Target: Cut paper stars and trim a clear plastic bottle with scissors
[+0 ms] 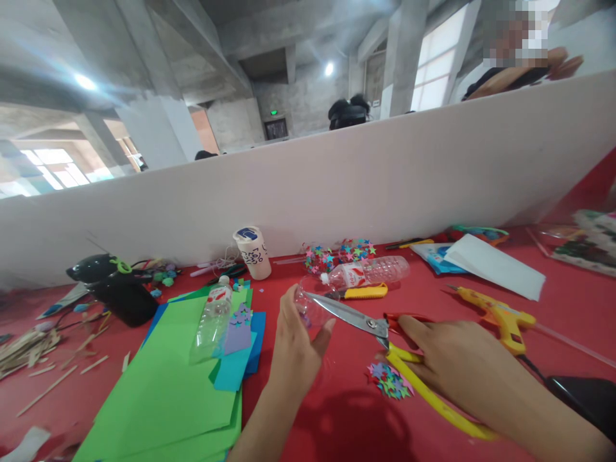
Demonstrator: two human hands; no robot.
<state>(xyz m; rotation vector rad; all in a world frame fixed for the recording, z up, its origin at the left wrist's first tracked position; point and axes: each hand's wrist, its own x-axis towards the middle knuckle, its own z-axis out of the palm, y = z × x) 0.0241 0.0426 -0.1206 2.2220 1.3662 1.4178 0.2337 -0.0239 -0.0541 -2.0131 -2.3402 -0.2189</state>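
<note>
Head view: the left hand [301, 350] is raised above the table, wrist low, fingers pointing up and thumb bent out to the right, closed around a clear plastic piece [315, 309]. The piece sits between fingers and thumb, near the middle of the work area. The right hand [457, 356] comes in from the right, palm down, fingers curled through the handles of the scissors [349, 317]. The blades lie nearly together and point left, their tip overlapping the plastic; whether it touches, I cannot tell. The two hands are apart from each other.

The table [346, 417] is red. Star cutouts [389, 380] lie heaped below the scissors; a yellow cutter [366, 292] and a clear bottle [368, 272] lie beyond them. Green paper [158, 385] covers the left portion, and a yellow glue gun [505, 317] rests at right. A white partition [298, 199] closes off the far edge. Behind it stand concrete columns [407, 54], with a person's forearm [510, 80] showing at upper right.
</note>
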